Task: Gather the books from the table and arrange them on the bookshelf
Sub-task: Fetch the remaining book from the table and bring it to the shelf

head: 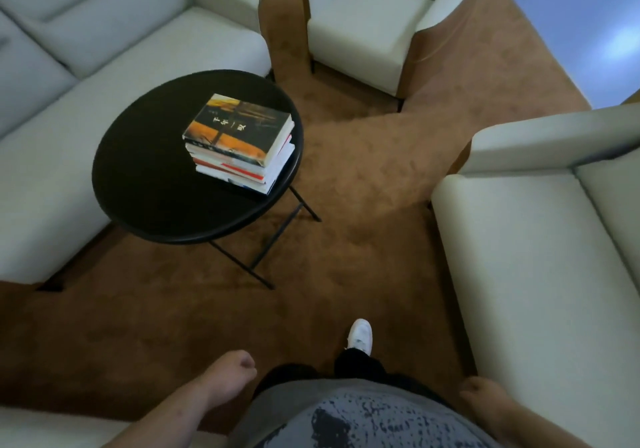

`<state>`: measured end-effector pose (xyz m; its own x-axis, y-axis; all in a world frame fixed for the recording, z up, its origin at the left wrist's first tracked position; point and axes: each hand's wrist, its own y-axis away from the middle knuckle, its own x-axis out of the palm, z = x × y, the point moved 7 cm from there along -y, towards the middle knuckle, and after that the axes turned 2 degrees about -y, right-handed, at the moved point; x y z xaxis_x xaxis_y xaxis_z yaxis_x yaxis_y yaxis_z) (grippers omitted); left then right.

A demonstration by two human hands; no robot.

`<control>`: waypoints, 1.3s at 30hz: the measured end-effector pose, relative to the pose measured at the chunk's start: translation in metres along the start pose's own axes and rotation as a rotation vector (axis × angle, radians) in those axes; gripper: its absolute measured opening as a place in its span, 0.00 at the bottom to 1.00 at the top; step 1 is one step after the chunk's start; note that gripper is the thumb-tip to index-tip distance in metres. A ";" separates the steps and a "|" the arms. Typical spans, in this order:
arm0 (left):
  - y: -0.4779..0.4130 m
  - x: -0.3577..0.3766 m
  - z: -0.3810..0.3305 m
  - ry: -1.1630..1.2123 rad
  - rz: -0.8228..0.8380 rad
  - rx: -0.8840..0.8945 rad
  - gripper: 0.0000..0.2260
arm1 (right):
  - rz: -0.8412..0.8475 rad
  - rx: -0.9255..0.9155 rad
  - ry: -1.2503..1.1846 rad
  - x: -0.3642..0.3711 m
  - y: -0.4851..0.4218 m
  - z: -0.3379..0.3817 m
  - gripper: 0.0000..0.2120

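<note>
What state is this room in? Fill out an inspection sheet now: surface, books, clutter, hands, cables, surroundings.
Surface: round black table on thin black legs.
Job's things: stack of books lying flat near the table's right edge, an orange-and-dark cover on top; bookshelf not in view.
Clutter: nothing seen.
Hands: left hand and right hand hang low, loosely curled, holding nothing.
Cables: a thin pale line on the brown side of the armchair; cannot tell if it is a cable.
Surroundings: brown carpet, pale sofa left of the table, second sofa on the right.
</note>
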<state>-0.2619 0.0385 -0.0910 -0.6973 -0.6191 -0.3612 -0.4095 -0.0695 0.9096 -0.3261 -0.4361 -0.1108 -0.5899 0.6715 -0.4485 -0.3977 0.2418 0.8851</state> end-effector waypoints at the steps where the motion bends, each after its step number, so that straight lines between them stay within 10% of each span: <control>1: -0.006 -0.016 -0.014 0.028 -0.037 0.023 0.06 | -0.012 0.001 0.016 -0.018 -0.011 0.003 0.02; 18: -0.091 -0.189 -0.133 0.343 -0.194 0.194 0.06 | 0.090 -0.161 0.192 -0.158 -0.094 0.348 0.04; 23: -0.111 -0.252 -0.148 0.823 -0.255 0.154 0.07 | 0.031 -0.368 0.346 -0.186 -0.105 0.474 0.07; 28: -0.112 -0.278 -0.174 1.192 -0.242 0.084 0.21 | 0.025 -0.525 -0.036 -0.218 -0.100 0.586 0.17; 33: -0.122 -0.276 -0.192 1.422 -0.180 0.120 0.56 | 0.290 -0.685 0.055 -0.199 -0.083 0.681 0.14; 39: -0.123 -0.271 -0.206 1.743 -0.334 -0.003 0.40 | 0.678 -0.569 0.259 -0.153 -0.080 0.727 0.21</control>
<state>0.0987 0.0534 -0.0627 0.7831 -0.6138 0.1002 -0.3871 -0.3550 0.8510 0.3071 -0.0497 -0.0227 -0.9344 0.3494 0.0694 -0.1544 -0.5730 0.8049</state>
